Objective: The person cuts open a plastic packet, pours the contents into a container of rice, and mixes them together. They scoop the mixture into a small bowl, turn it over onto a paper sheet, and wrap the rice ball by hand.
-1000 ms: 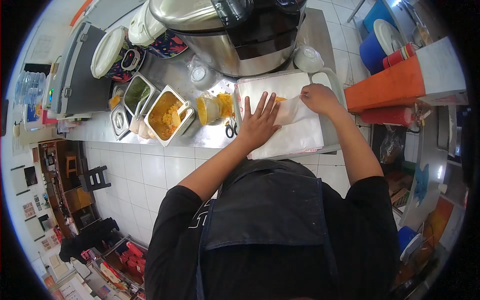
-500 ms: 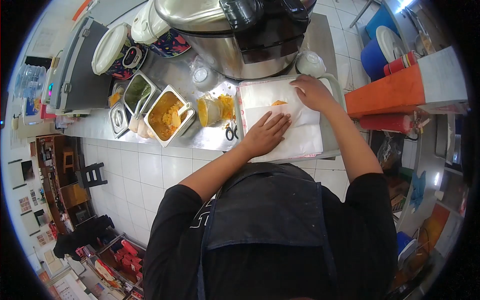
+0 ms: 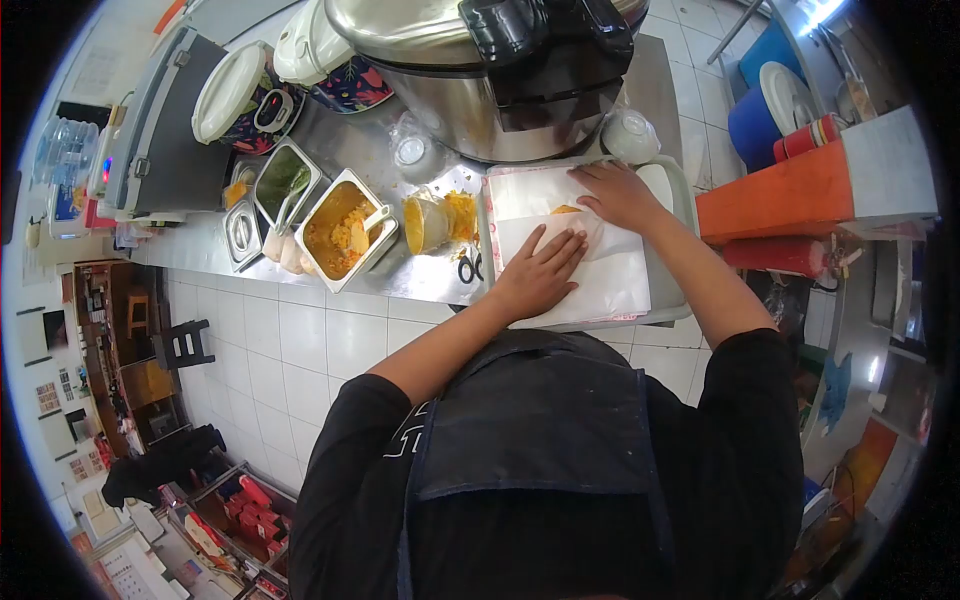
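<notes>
My left hand [image 3: 540,273] lies flat on a folded flap of white wrapping paper [image 3: 620,285], fingers stretched toward the upper right. An orange-brown piece of food [image 3: 565,209] peeks out above the flap's edge; the rest of it is covered. At the upper right of the same sheet, my right hand [image 3: 618,195] rests with its fingers extended on the paper. Beneath the sheets is a pale tray [image 3: 683,240]. Left of it are black-handled scissors [image 3: 468,269] and a tipped clear container [image 3: 428,225] with orange-yellow residue.
A steel pan of orange filling [image 3: 347,230] with a spoon stands to the left, beside a pan of green leaves [image 3: 285,180]. Behind the tray is a large steel cooker [image 3: 420,100]. Stacked white cups [image 3: 630,137] lie near its base. Patterned rice cookers [image 3: 245,100] stand farther left.
My right hand has slid slightly left and toward me over the paper. My left hand stays flat on the flap. The whole view has shifted a little.
</notes>
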`<action>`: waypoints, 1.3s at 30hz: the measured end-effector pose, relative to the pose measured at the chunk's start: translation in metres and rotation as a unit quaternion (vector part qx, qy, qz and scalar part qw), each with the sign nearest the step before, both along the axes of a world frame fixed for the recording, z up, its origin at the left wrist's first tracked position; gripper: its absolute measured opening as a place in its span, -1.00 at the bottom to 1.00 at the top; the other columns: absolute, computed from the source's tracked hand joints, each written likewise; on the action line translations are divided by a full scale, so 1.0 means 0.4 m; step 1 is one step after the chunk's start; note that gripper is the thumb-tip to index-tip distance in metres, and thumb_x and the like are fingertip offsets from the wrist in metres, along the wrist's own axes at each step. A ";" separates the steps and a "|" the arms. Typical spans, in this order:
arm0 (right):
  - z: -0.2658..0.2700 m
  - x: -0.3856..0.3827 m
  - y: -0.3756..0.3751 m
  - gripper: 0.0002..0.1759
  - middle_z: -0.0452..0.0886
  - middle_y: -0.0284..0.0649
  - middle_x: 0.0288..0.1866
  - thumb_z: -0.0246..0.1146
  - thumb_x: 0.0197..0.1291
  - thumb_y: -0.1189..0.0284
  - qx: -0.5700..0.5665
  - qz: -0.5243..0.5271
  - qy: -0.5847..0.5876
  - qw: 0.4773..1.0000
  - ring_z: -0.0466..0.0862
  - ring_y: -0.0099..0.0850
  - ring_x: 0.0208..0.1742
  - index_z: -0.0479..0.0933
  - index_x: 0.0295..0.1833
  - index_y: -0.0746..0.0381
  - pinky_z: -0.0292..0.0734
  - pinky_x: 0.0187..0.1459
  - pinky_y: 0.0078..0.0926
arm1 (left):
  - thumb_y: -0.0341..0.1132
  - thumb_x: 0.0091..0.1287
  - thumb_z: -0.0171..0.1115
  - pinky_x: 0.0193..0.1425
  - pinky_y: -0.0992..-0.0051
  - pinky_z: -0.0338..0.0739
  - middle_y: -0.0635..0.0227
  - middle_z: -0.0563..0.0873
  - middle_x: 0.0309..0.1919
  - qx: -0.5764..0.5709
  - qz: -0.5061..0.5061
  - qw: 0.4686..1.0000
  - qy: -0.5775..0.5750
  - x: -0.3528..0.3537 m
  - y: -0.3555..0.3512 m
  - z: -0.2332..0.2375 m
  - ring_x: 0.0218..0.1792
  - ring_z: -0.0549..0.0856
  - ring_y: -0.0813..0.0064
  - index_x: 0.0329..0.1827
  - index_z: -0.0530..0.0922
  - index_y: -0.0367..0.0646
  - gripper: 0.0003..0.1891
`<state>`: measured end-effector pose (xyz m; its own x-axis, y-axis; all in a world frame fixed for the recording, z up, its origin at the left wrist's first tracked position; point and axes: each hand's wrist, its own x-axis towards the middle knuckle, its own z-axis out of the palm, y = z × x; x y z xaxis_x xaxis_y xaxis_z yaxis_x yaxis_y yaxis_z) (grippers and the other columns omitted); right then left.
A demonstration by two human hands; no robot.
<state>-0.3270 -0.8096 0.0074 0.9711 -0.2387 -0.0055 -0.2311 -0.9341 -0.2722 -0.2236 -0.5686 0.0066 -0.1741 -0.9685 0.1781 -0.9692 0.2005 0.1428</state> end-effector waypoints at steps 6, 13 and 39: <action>-0.042 -0.027 -0.022 -0.49 0.70 -0.21 0.24 0.30 0.37 0.29 -0.040 0.121 -0.068 0.989 0.59 -0.19 0.30 0.55 0.40 0.17 0.41 0.40 -0.15 | 0.06 0.45 0.23 0.69 -0.02 0.08 0.25 0.41 0.58 -0.007 -0.001 1.000 -0.011 -0.002 0.002 -0.001 0.61 0.33 0.35 0.58 0.38 -0.17 -0.27; 0.024 0.001 -0.001 -0.44 0.65 -0.10 0.18 0.41 0.28 0.27 0.127 0.007 -0.041 0.991 0.62 -0.11 0.22 0.56 0.38 0.11 0.47 0.35 -0.15 | 0.08 0.44 0.23 0.69 -0.03 0.08 0.25 0.40 0.58 0.000 0.007 1.000 -0.008 -0.006 0.002 -0.008 0.60 0.34 0.34 0.57 0.40 -0.16 -0.27; 0.071 0.094 0.009 -0.72 0.74 -0.11 0.00 0.34 0.21 0.35 0.019 0.106 0.045 0.993 0.71 -0.13 0.00 0.69 0.02 0.16 0.56 0.09 -0.09 | 0.07 0.43 0.24 0.69 -0.10 0.01 0.25 0.40 0.58 -0.003 0.032 0.999 0.025 -0.012 0.004 -0.010 0.61 0.31 0.35 0.56 0.41 -0.16 -0.28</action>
